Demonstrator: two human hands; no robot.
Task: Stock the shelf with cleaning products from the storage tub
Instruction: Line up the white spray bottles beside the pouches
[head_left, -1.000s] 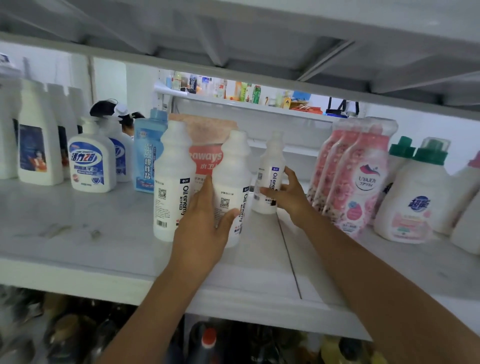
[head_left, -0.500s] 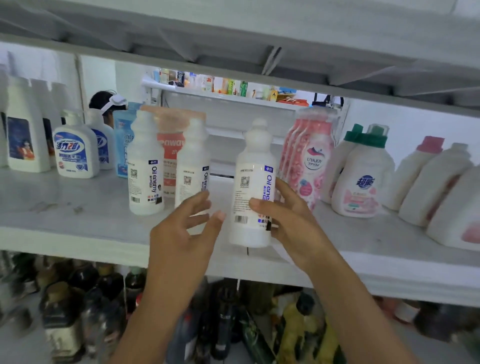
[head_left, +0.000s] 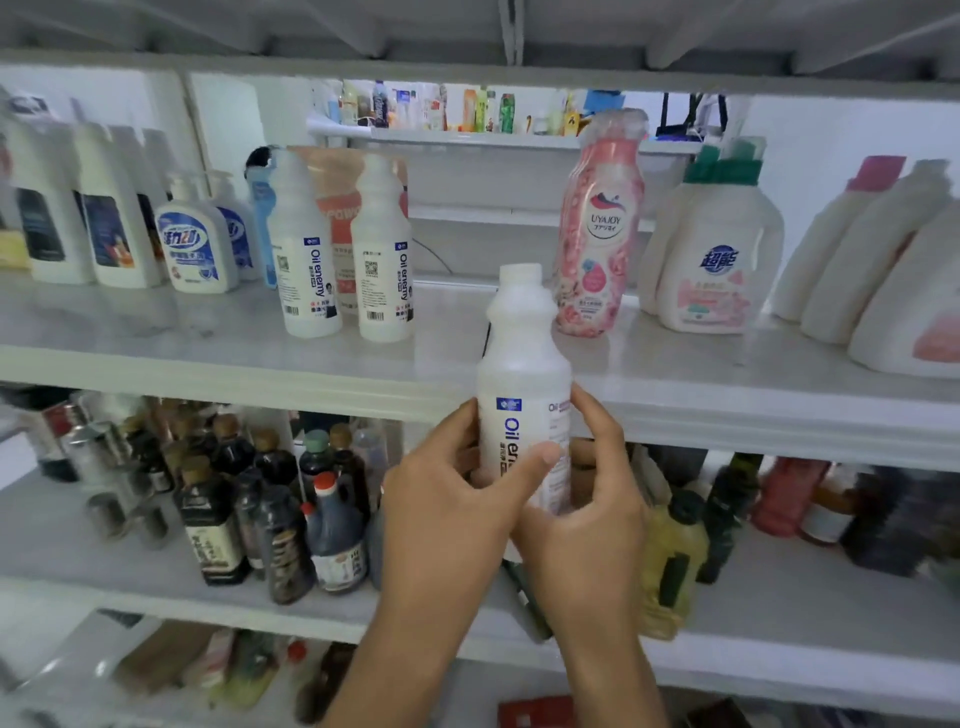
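You are facing the shelf (head_left: 171, 338) that is carrying the cleaning products, and it is being filled by kind. The white detergent jugs (head_left: 714, 260) are clustering toward the right, and the pink bottle (head_left: 597, 234) is standing just left of them. The pair of Oil enemy bottles (head_left: 306, 260) is sitting side by side left of centre, labels facing out, most likely so the row reads from the front. A bare stretch of board is showing between that pair and the pink bottle, and it looks like the natural slot for a matching item. The dark sauce bottles (head_left: 234, 514) are crowding the board below, a different category, so you are probably aiming above them. You are holding the third bottle (head_left: 522, 353) upright in the air just in front of the shelf's edge. Its base is hanging below the board and its cap is sitting about level with the surface, and only your hands are touching it. Your left hand (head_left: 441, 514) is wrapping it from the left, with the thumb (head_left: 537, 460) pressing across the printed label. Your right hand (head_left: 597, 504) is cupping the other side, its fingers (head_left: 597, 421) curling round the body. Both hands are clamping the bottle, seemingly to steady the smooth plastic and square the label forward. The storage tub is not showing.
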